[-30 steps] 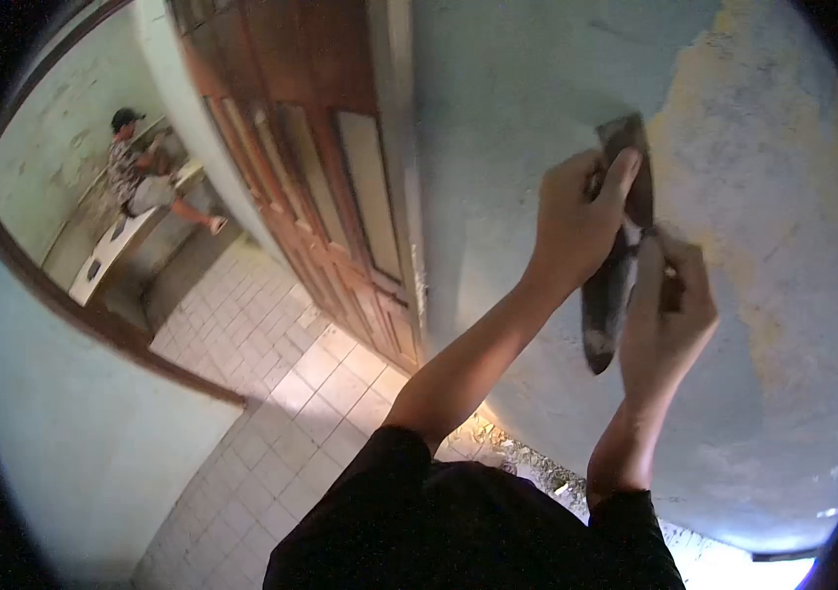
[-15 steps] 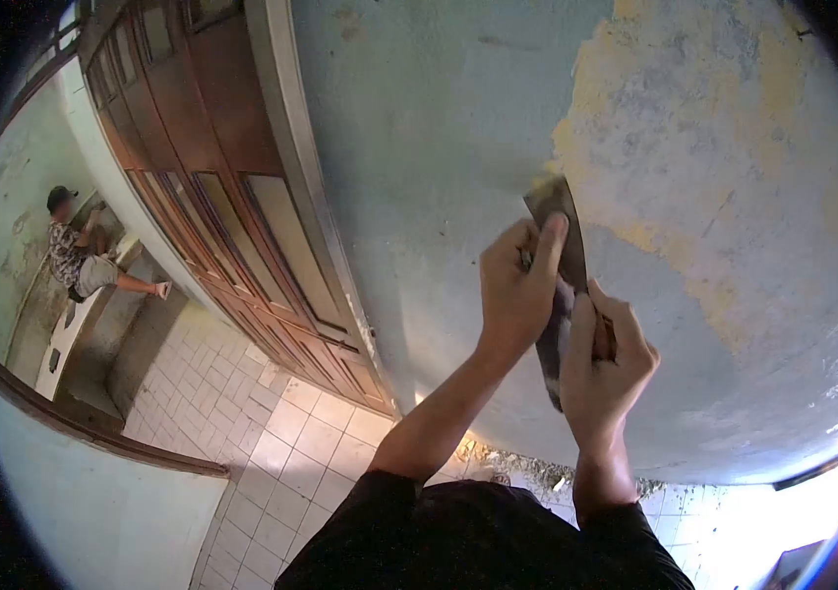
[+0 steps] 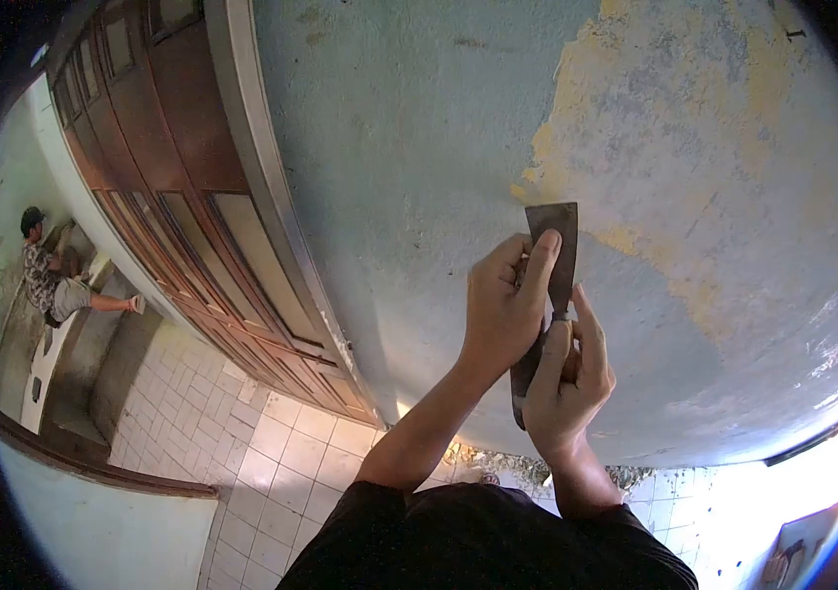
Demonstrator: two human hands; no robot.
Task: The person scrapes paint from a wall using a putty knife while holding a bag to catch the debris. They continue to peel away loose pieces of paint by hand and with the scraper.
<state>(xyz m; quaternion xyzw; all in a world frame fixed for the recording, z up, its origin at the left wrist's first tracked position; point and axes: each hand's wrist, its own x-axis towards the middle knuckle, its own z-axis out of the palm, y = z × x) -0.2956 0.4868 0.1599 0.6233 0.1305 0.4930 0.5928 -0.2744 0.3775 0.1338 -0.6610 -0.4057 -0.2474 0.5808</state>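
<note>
A flat metal scraper (image 3: 564, 258) points upward in front of the wall, its wide edge just below a patch of yellow and grey exposed plaster (image 3: 675, 128). My left hand (image 3: 514, 300) is closed on the blade, its thumb flat on the metal. Lower down, my right hand (image 3: 569, 379) wraps round the handle. The end of the dark handle shows between my wrists. Whether the blade touches the wall I cannot tell. Blue-green paint (image 3: 389, 147) covers the wall left of the patch.
Brown panelled wooden doors (image 3: 183, 197) stand at the left. Beyond them a person (image 3: 55, 275) sits on a ledge, facing a wall. Below are floor tiles (image 3: 286, 457) and debris (image 3: 508, 462) along the wall's foot.
The scraper has turned more upright and its blade faces me more flatly. Both hands have shifted slightly left in view. The wall and doors also appear further left.
</note>
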